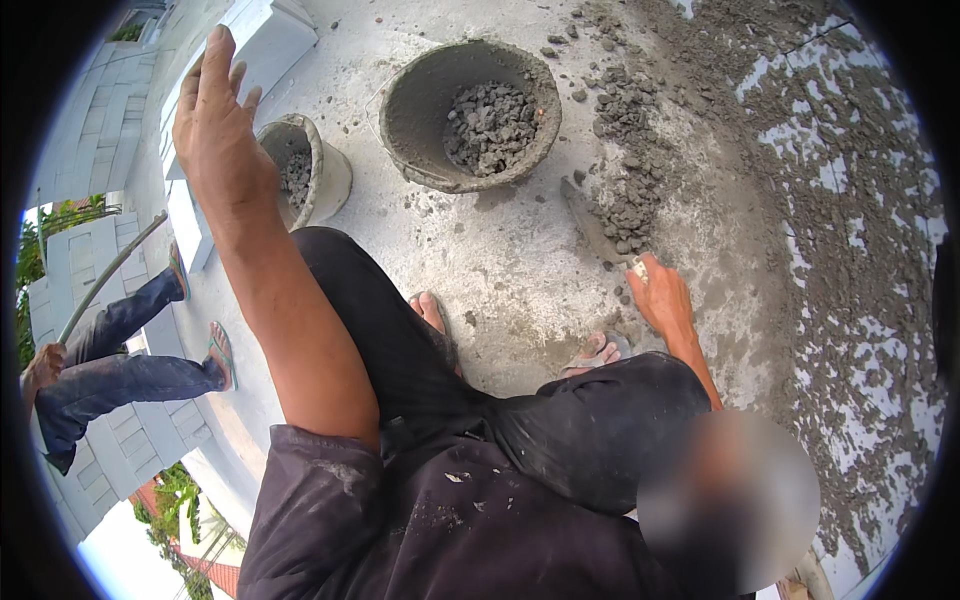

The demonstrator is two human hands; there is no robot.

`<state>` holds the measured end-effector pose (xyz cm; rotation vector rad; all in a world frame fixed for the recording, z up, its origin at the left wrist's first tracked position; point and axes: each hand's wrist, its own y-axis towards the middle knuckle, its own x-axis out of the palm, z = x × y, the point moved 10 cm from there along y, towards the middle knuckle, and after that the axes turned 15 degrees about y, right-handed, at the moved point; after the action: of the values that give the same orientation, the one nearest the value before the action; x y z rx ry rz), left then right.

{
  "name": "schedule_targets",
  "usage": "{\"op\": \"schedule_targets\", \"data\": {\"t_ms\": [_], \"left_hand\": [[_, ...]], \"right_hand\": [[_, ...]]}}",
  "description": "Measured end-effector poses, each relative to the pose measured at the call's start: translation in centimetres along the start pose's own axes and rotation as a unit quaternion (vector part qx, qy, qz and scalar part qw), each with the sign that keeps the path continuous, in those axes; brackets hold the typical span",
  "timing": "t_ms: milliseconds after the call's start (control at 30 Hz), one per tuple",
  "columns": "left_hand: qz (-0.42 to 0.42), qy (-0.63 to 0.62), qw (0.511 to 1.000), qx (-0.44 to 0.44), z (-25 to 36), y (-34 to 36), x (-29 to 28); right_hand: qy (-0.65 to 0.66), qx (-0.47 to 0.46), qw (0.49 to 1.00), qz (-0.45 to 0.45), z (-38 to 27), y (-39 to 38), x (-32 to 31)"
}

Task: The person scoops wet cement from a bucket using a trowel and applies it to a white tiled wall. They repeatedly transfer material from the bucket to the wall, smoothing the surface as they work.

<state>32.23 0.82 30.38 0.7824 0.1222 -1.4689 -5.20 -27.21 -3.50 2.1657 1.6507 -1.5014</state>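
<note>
The right hand (660,295) grips a trowel (600,232) whose blade runs up and left from it into a heap of grey mortar (625,150). Beyond the blade stands a large bucket (470,115), partly filled with lumps. The left hand (215,120) is raised, open and empty, just beside a smaller bucket (305,170). Right of the trowel hand, mortar covers much of the slab (500,260) in patches; pale gaps remain to fill.

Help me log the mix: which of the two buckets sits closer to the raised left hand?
The smaller bucket, right beside the left hand; the big round one stands farther right.
</note>
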Motion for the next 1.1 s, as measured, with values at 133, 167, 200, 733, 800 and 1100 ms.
{"op": "schedule_targets", "data": {"t_ms": [133,167,200,733,800,1100], "left_hand": [[-0.064,-0.316,0.939,-0.116,0.4,-0.7,2.4],[-0.038,-0.334,0.936,-0.109,1.6,-0.7,2.2],[-0.026,-0.307,0.947,-0.091,1.8,-0.2,1.6],[-0.026,-0.426,0.880,-0.211,0.0,-1.2,2.1],[-0.019,-0.427,0.879,-0.211,-0.5,-1.3,2.1],[-0.256,-0.700,0.648,-0.155,1.4,-3.2,6.4]], "right_hand": [[-0.016,-0.079,0.997,-0.018,4.0,-4.4,-2.4],[-0.044,-0.101,0.993,-0.048,5.9,-6.5,-1.3],[-0.076,-0.117,0.987,-0.077,7.7,-7.8,0.1],[-0.136,-0.040,0.985,0.095,4.9,5.7,-9.5],[-0.171,-0.063,0.983,0.007,3.5,1.8,-2.9],[-0.088,0.102,0.975,0.178,0.4,9.3,-9.3]]}}
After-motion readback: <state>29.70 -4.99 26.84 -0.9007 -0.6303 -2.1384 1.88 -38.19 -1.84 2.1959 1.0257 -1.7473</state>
